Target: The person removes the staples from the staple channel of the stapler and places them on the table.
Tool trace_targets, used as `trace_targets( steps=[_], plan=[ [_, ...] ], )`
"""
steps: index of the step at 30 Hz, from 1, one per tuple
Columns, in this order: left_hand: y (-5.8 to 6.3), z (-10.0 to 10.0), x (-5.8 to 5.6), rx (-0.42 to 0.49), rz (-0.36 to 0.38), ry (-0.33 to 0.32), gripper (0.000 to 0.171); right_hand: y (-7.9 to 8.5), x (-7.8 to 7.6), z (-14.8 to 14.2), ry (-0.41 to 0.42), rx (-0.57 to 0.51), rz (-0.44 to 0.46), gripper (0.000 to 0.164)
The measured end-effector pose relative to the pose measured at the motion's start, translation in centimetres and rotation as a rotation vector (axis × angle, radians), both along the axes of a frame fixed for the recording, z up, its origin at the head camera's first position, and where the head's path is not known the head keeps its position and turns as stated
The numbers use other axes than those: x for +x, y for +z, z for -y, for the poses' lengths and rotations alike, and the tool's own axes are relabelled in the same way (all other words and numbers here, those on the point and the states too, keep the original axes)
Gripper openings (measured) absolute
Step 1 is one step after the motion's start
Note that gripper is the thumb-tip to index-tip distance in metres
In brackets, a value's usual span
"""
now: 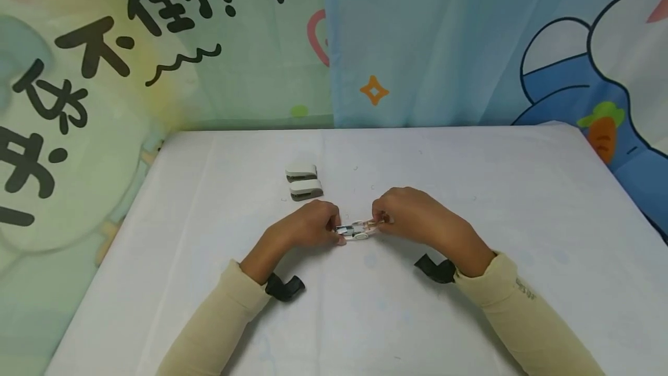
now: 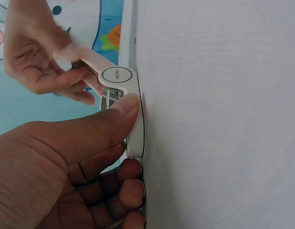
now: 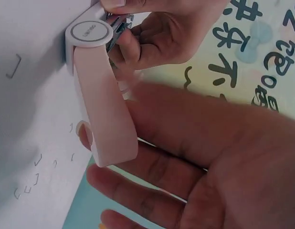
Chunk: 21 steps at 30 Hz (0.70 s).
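Leftmost, we see two white-and-grey mini staplers (image 1: 305, 185) side by side on white cloth (image 1: 235, 190). Next, the left hand (image 1: 315, 224) pinches the white base (image 2: 134, 133) of a pink-and-white stapler (image 1: 358, 229) between both hands; we cannot tell what its exposed metal channel (image 2: 109, 97) contains. Rightmost, the right hand (image 1: 414, 214) pinches its pink handle (image 3: 103, 95).

White-covered tabletop (image 1: 376, 318). Beyond it, printed fabric backdrop (image 1: 428, 45): green-yellow at left with black lettering (image 1: 94, 45); blue at right, orange star (image 1: 374, 76), carrot (image 1: 602, 139). Soft light.
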<state>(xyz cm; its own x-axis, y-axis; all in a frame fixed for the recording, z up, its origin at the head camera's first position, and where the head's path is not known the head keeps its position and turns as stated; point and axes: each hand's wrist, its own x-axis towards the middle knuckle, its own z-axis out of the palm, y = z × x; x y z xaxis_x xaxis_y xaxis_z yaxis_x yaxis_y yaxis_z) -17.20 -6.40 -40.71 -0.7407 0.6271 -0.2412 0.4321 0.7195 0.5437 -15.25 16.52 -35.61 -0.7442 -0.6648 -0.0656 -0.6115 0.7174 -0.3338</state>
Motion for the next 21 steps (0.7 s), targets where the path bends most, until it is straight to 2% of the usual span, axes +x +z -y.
trace_targets(
  steps=[3,6,8,11,15,17,21],
  plan=[
    [-0.1,0.0,-0.1,0.004,-0.004,-0.005,0.020,0.0,0.4,0.6,0.020,-0.057,-0.119,0.011],
    [-0.2,0.1,-0.1,0.006,-0.010,-0.005,0.021,-0.3,0.9,1.7,0.087,-0.165,-0.247,0.011],
    [-0.1,0.2,-0.1,0.017,-0.021,-0.009,0.022,-0.7,1.3,2.5,0.135,-0.200,-0.297,0.009],
    [-0.1,0.3,-0.1,0.032,-0.044,-0.024,0.021,-1.6,1.7,3.4,0.172,-0.194,-0.271,0.006],
    [-0.2,0.3,-0.2,0.030,-0.042,-0.038,0.020,-2.3,1.8,3.7,0.146,-0.147,-0.211,0.001],
    [-0.1,0.3,-0.2,0.024,-0.029,-0.036,0.020,-2.5,1.8,3.8,0.127,-0.126,-0.196,0.008],
    [-0.1,0.3,-0.3,0.020,-0.022,-0.035,0.020,-3.0,1.7,4.2,0.103,-0.064,-0.225,0.016]
  ],
)
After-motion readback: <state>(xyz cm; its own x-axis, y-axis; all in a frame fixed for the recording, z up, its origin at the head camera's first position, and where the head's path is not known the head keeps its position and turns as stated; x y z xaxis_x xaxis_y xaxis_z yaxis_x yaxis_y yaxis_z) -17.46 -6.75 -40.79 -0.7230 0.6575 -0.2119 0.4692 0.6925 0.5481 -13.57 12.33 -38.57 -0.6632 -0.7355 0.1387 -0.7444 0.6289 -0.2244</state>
